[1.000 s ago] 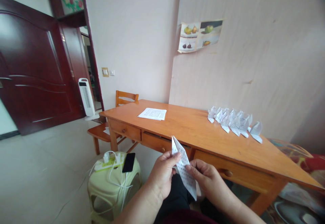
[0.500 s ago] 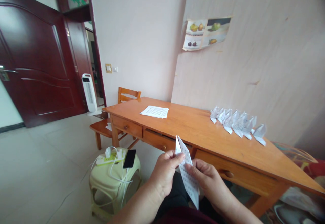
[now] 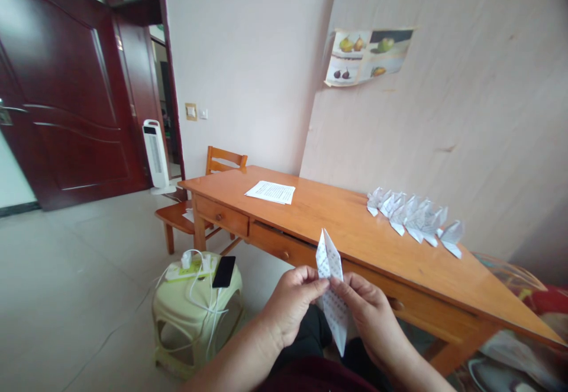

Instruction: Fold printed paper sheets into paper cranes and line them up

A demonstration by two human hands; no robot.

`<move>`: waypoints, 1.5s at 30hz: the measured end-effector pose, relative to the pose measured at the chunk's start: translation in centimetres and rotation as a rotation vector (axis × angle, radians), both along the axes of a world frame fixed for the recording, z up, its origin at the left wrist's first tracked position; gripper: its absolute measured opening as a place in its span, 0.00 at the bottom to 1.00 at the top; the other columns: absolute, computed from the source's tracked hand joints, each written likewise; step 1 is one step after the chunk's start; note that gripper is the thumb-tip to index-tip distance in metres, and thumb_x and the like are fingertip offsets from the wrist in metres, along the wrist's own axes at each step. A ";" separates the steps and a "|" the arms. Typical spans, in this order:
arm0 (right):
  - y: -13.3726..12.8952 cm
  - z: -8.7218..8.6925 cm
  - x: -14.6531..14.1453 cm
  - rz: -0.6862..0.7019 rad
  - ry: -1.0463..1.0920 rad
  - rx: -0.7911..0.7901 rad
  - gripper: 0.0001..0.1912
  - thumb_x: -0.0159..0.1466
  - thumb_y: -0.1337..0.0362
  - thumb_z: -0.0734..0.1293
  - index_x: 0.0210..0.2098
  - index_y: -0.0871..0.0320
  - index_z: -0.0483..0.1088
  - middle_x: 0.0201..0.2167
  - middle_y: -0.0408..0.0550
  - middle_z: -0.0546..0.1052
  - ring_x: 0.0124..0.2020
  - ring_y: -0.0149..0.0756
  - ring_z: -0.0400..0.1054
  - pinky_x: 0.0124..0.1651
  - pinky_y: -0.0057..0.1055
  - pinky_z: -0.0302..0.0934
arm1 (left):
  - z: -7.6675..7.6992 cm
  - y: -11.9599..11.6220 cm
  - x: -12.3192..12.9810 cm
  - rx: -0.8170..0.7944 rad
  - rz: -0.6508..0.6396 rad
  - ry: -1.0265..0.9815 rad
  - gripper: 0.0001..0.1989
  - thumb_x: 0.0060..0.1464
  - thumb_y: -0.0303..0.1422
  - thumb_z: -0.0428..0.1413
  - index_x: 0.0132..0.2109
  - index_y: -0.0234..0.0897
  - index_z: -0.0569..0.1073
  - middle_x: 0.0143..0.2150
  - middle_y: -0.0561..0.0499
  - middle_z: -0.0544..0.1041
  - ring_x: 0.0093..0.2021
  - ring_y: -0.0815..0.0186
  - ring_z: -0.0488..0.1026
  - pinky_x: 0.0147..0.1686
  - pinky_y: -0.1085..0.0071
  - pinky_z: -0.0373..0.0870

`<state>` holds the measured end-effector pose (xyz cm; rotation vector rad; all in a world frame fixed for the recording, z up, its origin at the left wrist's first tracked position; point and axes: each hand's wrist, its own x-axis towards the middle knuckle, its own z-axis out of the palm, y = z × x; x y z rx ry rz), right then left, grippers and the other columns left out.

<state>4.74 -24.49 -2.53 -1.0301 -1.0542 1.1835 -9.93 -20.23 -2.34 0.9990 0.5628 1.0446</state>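
Observation:
A narrow folded sheet of printed paper (image 3: 335, 318) is held upright above my lap, with a long pointed lower end and two points split at the top. My left hand (image 3: 295, 297) pinches its left edge near the middle. Across from it, my right hand (image 3: 366, 303) grips the right edge, and both thumbs press on the front close together. Several folded paper figures (image 3: 415, 217) stand in rows on the wooden table (image 3: 323, 202). Toward the table's far left lies a stack of printed sheets (image 3: 271, 192).
Left of my arms is a pale green plastic stool (image 3: 195, 306) bearing a power strip (image 3: 184, 270), white cables and a black phone (image 3: 224, 272). A wooden chair (image 3: 177, 217) stands at the table's left end. A white tower heater (image 3: 156, 155) is near the doorway.
The folded paper has turned so its front faces me more, and its top points have spread. My thumbs have come together at its middle. The view has shifted slightly.

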 end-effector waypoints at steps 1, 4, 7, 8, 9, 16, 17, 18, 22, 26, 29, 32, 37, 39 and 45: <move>-0.1 0.2 -0.1 0.006 0.008 0.000 0.16 0.61 0.51 0.73 0.30 0.58 0.74 0.26 0.45 0.75 0.27 0.31 0.63 0.31 0.28 0.57 | 0.0 0.0 0.0 -0.004 -0.004 -0.009 0.09 0.48 0.33 0.67 0.33 0.32 0.76 0.27 0.52 0.73 0.28 0.70 0.65 0.33 0.72 0.60; -0.3 0.6 -0.2 0.019 0.023 -0.003 0.16 0.61 0.51 0.73 0.29 0.58 0.74 0.26 0.46 0.75 0.27 0.32 0.64 0.32 0.28 0.58 | -0.1 0.1 0.0 -0.013 -0.018 -0.031 0.10 0.48 0.33 0.67 0.33 0.32 0.75 0.28 0.52 0.73 0.29 0.70 0.65 0.34 0.72 0.60; -0.5 0.7 -0.3 0.041 0.024 -0.001 0.16 0.62 0.52 0.72 0.29 0.58 0.74 0.26 0.46 0.75 0.28 0.32 0.64 0.33 0.28 0.59 | -0.2 0.2 0.0 -0.015 -0.035 -0.034 0.11 0.47 0.34 0.68 0.32 0.33 0.76 0.28 0.52 0.73 0.30 0.69 0.66 0.35 0.71 0.60; -0.5 0.6 -0.3 0.044 0.023 -0.003 0.16 0.62 0.52 0.72 0.29 0.58 0.74 0.26 0.45 0.75 0.28 0.32 0.64 0.33 0.28 0.59 | -0.2 0.2 -0.1 -0.013 -0.036 -0.033 0.12 0.46 0.35 0.68 0.32 0.33 0.76 0.28 0.52 0.73 0.30 0.69 0.66 0.35 0.71 0.60; -0.5 0.6 -0.3 0.044 0.024 -0.007 0.16 0.63 0.51 0.72 0.29 0.58 0.74 0.26 0.45 0.75 0.27 0.32 0.64 0.32 0.28 0.59 | -0.2 0.2 -0.1 -0.009 -0.033 -0.033 0.12 0.46 0.36 0.69 0.32 0.33 0.76 0.28 0.52 0.73 0.30 0.69 0.66 0.35 0.71 0.60; -0.1 0.3 0.0 0.003 -0.022 -0.026 0.17 0.61 0.48 0.72 0.30 0.57 0.74 0.26 0.45 0.74 0.27 0.34 0.63 0.33 0.29 0.58 | 0.0 0.3 -0.2 0.013 -0.012 0.001 0.12 0.46 0.37 0.69 0.32 0.34 0.77 0.27 0.52 0.72 0.29 0.69 0.64 0.34 0.70 0.58; 0.0 0.3 0.0 -0.010 -0.040 -0.019 0.17 0.61 0.48 0.72 0.30 0.56 0.74 0.25 0.44 0.74 0.27 0.34 0.63 0.33 0.29 0.58 | 0.1 0.3 -0.2 0.013 -0.012 0.001 0.12 0.46 0.37 0.68 0.32 0.34 0.77 0.27 0.52 0.72 0.28 0.69 0.63 0.33 0.70 0.58; 0.1 0.4 0.1 -0.018 -0.050 -0.013 0.17 0.61 0.48 0.72 0.30 0.56 0.74 0.25 0.44 0.73 0.27 0.34 0.63 0.32 0.29 0.57 | 0.1 0.3 -0.2 0.014 -0.013 -0.001 0.12 0.47 0.37 0.68 0.32 0.34 0.77 0.26 0.52 0.72 0.28 0.69 0.63 0.33 0.70 0.58; 0.1 0.3 0.2 -0.010 -0.038 -0.001 0.16 0.63 0.50 0.71 0.31 0.57 0.74 0.25 0.44 0.73 0.28 0.34 0.63 0.33 0.30 0.57 | 0.2 0.2 -0.1 0.015 -0.016 -0.009 0.11 0.47 0.37 0.68 0.31 0.34 0.77 0.26 0.52 0.72 0.28 0.69 0.63 0.33 0.71 0.59; 0.0 0.2 0.2 -0.019 -0.041 0.014 0.16 0.63 0.50 0.70 0.31 0.57 0.74 0.26 0.45 0.73 0.28 0.35 0.63 0.34 0.31 0.58 | 0.0 0.4 -0.2 0.015 -0.007 -0.001 0.11 0.48 0.37 0.67 0.32 0.33 0.77 0.28 0.51 0.73 0.29 0.69 0.64 0.34 0.70 0.60; 0.1 0.2 0.2 -0.025 -0.030 0.018 0.15 0.63 0.51 0.70 0.31 0.56 0.75 0.26 0.44 0.73 0.28 0.34 0.63 0.35 0.32 0.59 | -0.2 0.6 -0.2 0.011 -0.002 0.004 0.11 0.50 0.37 0.66 0.34 0.32 0.78 0.30 0.50 0.74 0.30 0.68 0.65 0.35 0.70 0.60; 0.2 0.2 0.3 -0.029 -0.027 0.020 0.15 0.63 0.50 0.71 0.31 0.56 0.75 0.25 0.43 0.72 0.28 0.35 0.63 0.35 0.32 0.59 | -0.3 0.6 -0.2 0.014 0.004 0.004 0.12 0.49 0.38 0.66 0.33 0.32 0.78 0.29 0.50 0.73 0.30 0.68 0.65 0.35 0.70 0.61; 0.2 0.2 0.3 -0.033 -0.021 0.031 0.16 0.63 0.51 0.71 0.27 0.56 0.71 0.25 0.42 0.71 0.27 0.33 0.61 0.33 0.30 0.56 | 0.0 0.6 -0.3 0.028 0.006 -0.011 0.11 0.48 0.37 0.67 0.31 0.34 0.77 0.28 0.51 0.72 0.30 0.68 0.65 0.35 0.70 0.60; 0.2 0.3 0.3 -0.025 -0.014 0.028 0.16 0.64 0.52 0.70 0.27 0.55 0.71 0.25 0.42 0.71 0.27 0.33 0.60 0.33 0.30 0.56 | 0.0 0.6 -0.3 0.031 0.002 -0.014 0.11 0.48 0.37 0.67 0.31 0.34 0.77 0.27 0.51 0.71 0.30 0.68 0.64 0.35 0.70 0.60; 0.3 0.3 0.4 -0.058 -0.051 0.029 0.17 0.61 0.49 0.72 0.26 0.56 0.70 0.23 0.41 0.68 0.26 0.32 0.58 0.31 0.29 0.53 | 0.0 0.6 -0.3 0.020 0.013 -0.005 0.12 0.48 0.39 0.67 0.30 0.34 0.76 0.26 0.52 0.70 0.30 0.68 0.64 0.35 0.69 0.60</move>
